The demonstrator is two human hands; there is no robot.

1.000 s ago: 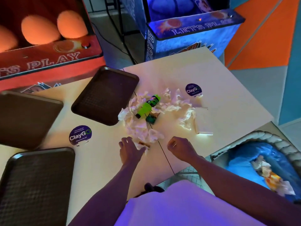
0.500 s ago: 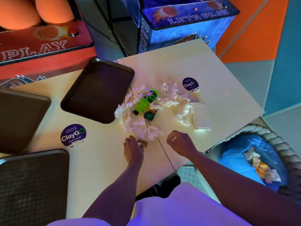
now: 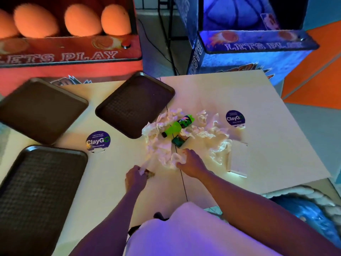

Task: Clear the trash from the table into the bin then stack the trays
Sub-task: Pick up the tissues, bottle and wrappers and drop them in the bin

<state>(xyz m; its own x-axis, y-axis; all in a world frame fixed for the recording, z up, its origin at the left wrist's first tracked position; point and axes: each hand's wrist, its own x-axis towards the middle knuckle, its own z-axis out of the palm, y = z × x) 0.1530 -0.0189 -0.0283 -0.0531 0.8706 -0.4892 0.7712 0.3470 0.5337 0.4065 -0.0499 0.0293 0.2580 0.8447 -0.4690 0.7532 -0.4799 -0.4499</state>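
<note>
left hand (image 3: pixel 135 177) fingers pinched on tissue strip (image 3: pixel 147 163), right hand (image 3: pixel 192 164) fingers curled round crumpled napkin (image 3: pixel 176 159), green bottle (image 3: pixel 177 126) beyond right fingertips, not touching

Looks like an arcade with a snack corner. Just past the table (image 3: pixel 267 117), two basketball games: a red machine (image 3: pixel 70 58) lettered "LETS PLAY", with orange balls (image 3: pixel 35 21) lined up behind its ledge, and a blue machine (image 3: pixel 254 52) with the same lettering and a basketball picture above. Red and blue glow all over both. On the table, dark cafeteria trays (image 3: pixel 134 104) and round "ClayGo" stickers (image 3: pixel 98 141). Off to the right, orange panels (image 3: pixel 313 85) beside teal.
</note>
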